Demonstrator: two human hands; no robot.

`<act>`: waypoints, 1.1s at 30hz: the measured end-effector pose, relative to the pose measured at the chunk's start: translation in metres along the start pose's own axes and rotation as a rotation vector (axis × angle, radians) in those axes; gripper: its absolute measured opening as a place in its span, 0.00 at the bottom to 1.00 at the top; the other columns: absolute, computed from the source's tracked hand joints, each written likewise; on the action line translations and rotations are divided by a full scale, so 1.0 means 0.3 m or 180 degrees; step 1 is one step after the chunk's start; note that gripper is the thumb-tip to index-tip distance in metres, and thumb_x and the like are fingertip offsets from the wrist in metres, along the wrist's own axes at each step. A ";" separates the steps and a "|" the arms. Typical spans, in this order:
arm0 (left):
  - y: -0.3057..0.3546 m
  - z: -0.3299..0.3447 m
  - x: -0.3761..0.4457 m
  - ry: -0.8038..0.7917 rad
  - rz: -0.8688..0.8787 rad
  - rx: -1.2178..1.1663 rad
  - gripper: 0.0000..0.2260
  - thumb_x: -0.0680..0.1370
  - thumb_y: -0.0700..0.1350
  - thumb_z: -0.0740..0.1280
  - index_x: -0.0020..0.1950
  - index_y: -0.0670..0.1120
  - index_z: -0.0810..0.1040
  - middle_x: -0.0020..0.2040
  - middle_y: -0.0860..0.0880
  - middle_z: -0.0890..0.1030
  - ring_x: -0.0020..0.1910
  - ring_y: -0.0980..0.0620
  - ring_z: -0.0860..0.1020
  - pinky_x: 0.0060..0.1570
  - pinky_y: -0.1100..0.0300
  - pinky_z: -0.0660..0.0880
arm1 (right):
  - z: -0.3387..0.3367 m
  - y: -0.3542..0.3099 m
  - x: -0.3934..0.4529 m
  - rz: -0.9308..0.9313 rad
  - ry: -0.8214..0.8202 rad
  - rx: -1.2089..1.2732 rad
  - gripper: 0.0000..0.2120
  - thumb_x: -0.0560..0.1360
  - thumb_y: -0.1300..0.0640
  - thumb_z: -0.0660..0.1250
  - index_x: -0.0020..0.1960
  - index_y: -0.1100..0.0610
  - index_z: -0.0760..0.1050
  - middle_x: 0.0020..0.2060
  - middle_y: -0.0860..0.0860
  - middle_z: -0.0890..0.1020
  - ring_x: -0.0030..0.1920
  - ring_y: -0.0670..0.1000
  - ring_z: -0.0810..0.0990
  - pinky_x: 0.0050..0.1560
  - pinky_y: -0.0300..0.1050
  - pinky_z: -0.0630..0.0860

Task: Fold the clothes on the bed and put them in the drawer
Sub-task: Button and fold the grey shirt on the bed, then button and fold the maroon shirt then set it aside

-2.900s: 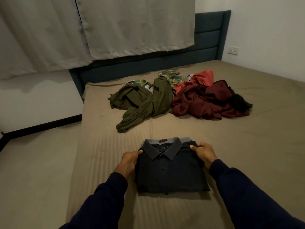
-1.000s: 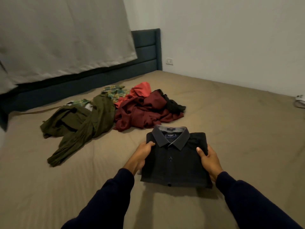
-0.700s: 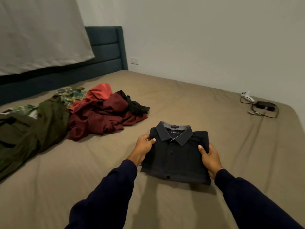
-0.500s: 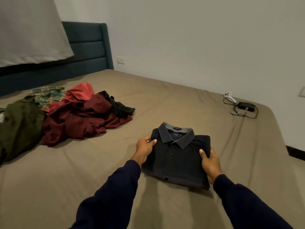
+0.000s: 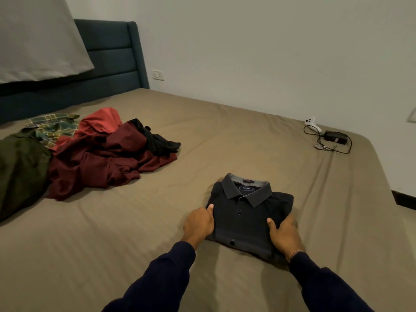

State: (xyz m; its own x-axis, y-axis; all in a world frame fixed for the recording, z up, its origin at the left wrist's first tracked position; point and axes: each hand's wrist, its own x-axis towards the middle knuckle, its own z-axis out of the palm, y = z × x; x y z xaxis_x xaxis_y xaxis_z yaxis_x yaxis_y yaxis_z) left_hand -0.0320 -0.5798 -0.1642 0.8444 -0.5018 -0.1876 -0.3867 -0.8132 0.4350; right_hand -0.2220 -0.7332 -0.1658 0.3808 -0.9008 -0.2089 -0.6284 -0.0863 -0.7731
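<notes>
A folded black shirt (image 5: 246, 212) with a grey collar lies on the brown bed (image 5: 247, 136), collar pointing away from me. My left hand (image 5: 199, 222) holds its left edge, thumb on top and fingers under the fabric. My right hand (image 5: 282, 234) holds the right edge the same way. A heap of unfolded clothes lies at the left: maroon garments (image 5: 99, 161), a red one (image 5: 101, 119), a black one (image 5: 155, 138), a green plaid shirt (image 5: 53, 126) and an olive garment (image 5: 20, 170).
A black charger with a cable (image 5: 334, 140) and a small white device (image 5: 310, 121) lie at the bed's far right corner. A dark blue headboard (image 5: 110, 55) and a grey curtain (image 5: 38, 37) stand at the back left. The bed's right edge drops to the floor.
My view has swung to the right, pushing the clothes heap to the left. Both hands have carried the folded shirt rightwards across the bed and slid down toward its lower corners.
</notes>
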 end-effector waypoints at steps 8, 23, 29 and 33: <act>-0.135 -0.169 0.003 0.0438 0.0470 -0.0330 0.19 0.85 0.58 0.52 0.48 0.45 0.71 0.48 0.42 0.81 0.44 0.44 0.77 0.41 0.52 0.71 | 0.085 -0.190 -0.030 -0.0765 0.1323 -0.1574 0.39 0.75 0.40 0.67 0.76 0.61 0.58 0.71 0.69 0.65 0.71 0.71 0.63 0.68 0.68 0.65; -0.877 -0.621 0.127 0.1377 -0.0125 -0.0766 0.14 0.84 0.55 0.58 0.57 0.47 0.75 0.48 0.49 0.81 0.47 0.49 0.79 0.47 0.53 0.76 | 0.972 -0.895 -0.197 -0.3001 -0.1572 -0.1383 0.24 0.80 0.50 0.65 0.74 0.52 0.66 0.75 0.55 0.63 0.72 0.59 0.68 0.72 0.51 0.67; -1.104 -0.702 0.194 0.1472 -0.0256 -0.1089 0.06 0.84 0.49 0.60 0.53 0.50 0.74 0.44 0.55 0.78 0.42 0.60 0.75 0.36 0.68 0.67 | 1.318 -1.153 -0.227 -0.3078 -0.1917 -0.1350 0.11 0.77 0.51 0.71 0.60 0.45 0.82 0.80 0.61 0.51 0.78 0.61 0.58 0.75 0.53 0.63; -1.183 -0.736 0.226 0.1440 -0.0228 -0.1193 0.05 0.84 0.49 0.60 0.55 0.50 0.75 0.46 0.53 0.79 0.44 0.58 0.77 0.39 0.65 0.71 | 1.462 -1.213 -0.239 -0.2928 -0.2039 -0.1661 0.24 0.73 0.48 0.75 0.66 0.54 0.76 0.71 0.60 0.72 0.71 0.59 0.71 0.67 0.47 0.69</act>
State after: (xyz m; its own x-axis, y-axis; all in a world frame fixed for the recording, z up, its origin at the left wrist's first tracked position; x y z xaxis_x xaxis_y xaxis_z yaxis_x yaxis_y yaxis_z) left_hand 0.2444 -0.2603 -0.1369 0.9696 -0.2070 0.1305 -0.2350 -0.6394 0.7321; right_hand 0.2769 -0.4504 -0.1322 0.9949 -0.0573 -0.0833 -0.0908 -0.8687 -0.4869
